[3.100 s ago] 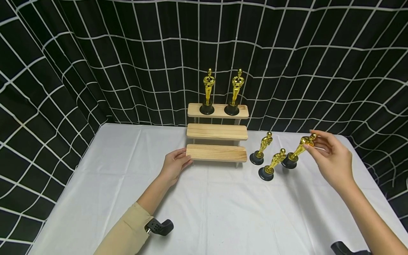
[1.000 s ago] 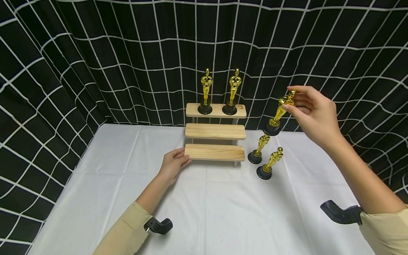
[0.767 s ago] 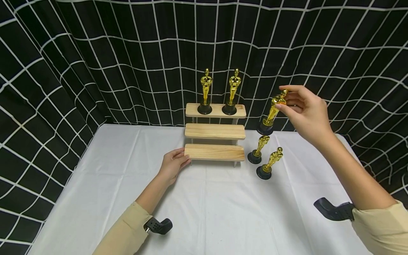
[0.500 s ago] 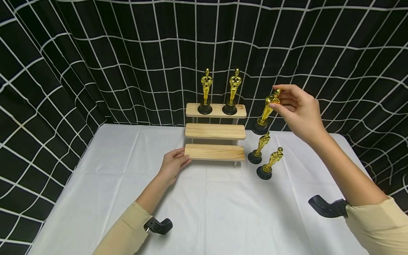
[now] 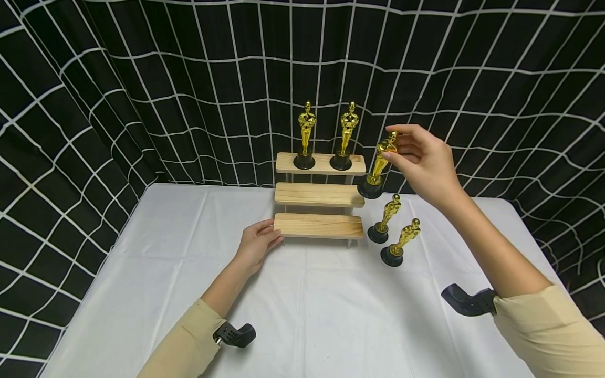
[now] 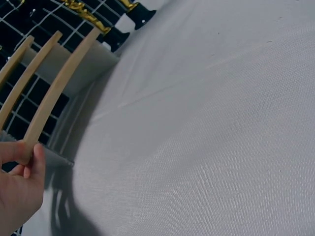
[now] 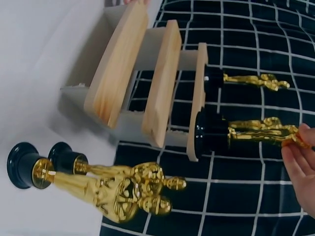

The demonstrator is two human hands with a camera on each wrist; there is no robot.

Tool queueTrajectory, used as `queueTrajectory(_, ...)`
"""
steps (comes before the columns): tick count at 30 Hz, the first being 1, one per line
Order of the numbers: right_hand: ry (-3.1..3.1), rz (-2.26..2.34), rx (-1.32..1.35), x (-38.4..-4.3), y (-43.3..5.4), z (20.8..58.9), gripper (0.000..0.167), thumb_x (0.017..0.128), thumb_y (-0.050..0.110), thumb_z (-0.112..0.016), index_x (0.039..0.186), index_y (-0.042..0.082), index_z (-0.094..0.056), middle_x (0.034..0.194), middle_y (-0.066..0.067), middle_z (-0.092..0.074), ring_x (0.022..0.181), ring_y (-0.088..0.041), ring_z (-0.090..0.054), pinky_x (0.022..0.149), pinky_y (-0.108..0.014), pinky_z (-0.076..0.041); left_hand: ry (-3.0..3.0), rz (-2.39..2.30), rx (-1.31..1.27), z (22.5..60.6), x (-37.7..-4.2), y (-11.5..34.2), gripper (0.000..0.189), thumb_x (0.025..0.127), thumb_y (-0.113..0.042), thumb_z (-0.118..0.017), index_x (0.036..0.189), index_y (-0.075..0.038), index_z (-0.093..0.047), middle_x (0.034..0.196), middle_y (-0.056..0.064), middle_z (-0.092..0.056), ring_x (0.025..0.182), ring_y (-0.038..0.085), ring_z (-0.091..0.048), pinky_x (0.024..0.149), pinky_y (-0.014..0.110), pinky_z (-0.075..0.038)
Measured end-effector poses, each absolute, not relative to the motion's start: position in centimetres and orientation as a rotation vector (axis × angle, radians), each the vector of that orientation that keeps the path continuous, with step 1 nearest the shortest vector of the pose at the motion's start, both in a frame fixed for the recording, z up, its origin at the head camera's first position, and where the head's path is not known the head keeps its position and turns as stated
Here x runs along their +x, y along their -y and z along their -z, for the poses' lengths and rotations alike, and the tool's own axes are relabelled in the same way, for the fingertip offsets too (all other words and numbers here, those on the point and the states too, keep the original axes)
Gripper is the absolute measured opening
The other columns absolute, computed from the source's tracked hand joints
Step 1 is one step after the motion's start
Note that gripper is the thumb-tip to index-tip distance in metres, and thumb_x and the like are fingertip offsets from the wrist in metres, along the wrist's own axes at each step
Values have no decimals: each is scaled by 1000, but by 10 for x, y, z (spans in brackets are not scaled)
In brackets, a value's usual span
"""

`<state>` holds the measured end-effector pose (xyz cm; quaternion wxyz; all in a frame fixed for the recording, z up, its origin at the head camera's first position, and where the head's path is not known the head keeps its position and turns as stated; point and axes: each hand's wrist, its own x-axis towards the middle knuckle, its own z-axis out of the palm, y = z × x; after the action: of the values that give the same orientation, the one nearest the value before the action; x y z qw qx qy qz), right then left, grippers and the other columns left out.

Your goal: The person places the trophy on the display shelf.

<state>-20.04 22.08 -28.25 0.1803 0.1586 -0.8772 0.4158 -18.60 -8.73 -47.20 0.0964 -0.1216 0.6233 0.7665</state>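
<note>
A three-tier wooden display stand [image 5: 319,226] stands at the table's back, with two gold statuettes, the left one [image 5: 306,131] and the right one [image 5: 347,134], upright on its top tier. My left hand [image 5: 257,245] grips the left end of the lowest shelf [image 6: 54,93], its thumb and fingers around the board. My right hand [image 5: 425,163] pinches a third gold statuette [image 5: 378,165] by its upper body. That statuette is slightly tilted, its black base in the air by the right end of the middle shelf. In the right wrist view, my right hand [image 7: 301,162] shows only partly.
Two more statuettes, one farther back [image 5: 388,215] and one nearer [image 5: 402,242], stand on the white tablecloth [image 5: 350,310] to the stand's right. A black curtain with a white grid [image 5: 212,94] hangs behind the table and along both sides.
My right hand has lifted the statuette off the table at the right and carried it leftward to the stand. My left hand keeps its grip on the lowest shelf.
</note>
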Motion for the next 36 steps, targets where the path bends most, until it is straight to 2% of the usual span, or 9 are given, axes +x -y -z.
queueTrajectory(10, 2480, -1197, 502, -206, -199, 285, 43, 99, 0, -73, 140, 0, -61, 122, -22, -71, 99, 4, -59, 89, -3, -54, -1858, -2258, -352, 473, -186, 88, 47, 101, 12, -58, 147, 15, -48, 134, 31, -60, 96, 12, -69, 96, 21, -64)
queueTrajectory(20, 2487, -1217, 527, -213, -184, 292, 41, 99, -1, -71, 139, -1, -61, 120, -23, -72, 106, -26, -67, 87, -4, -55, -1852, -2267, -340, 472, -185, 88, 46, 101, 13, -58, 146, 15, -48, 134, 31, -60, 96, 13, -69, 95, 21, -65)
queueTrajectory(29, 2480, -1263, 542, -220, -175, 300, 40, 99, -3, -71, 138, -3, -62, 122, -25, -71, 112, -34, -69, 85, -4, -53, -1861, -2261, -360, 470, -185, 87, 46, 101, 12, -58, 146, 15, -49, 134, 31, -60, 97, 14, -69, 96, 22, -65)
queueTrajectory(36, 2474, -1283, 565, -226, -170, 306, 39, 99, -3, -71, 138, -4, -62, 123, -26, -70, 113, -37, -69, 84, -3, -54, -1887, -2231, -345, 472, -185, 87, 46, 102, 11, -58, 147, 14, -48, 135, 31, -60, 111, 25, -70, 99, 23, -64)
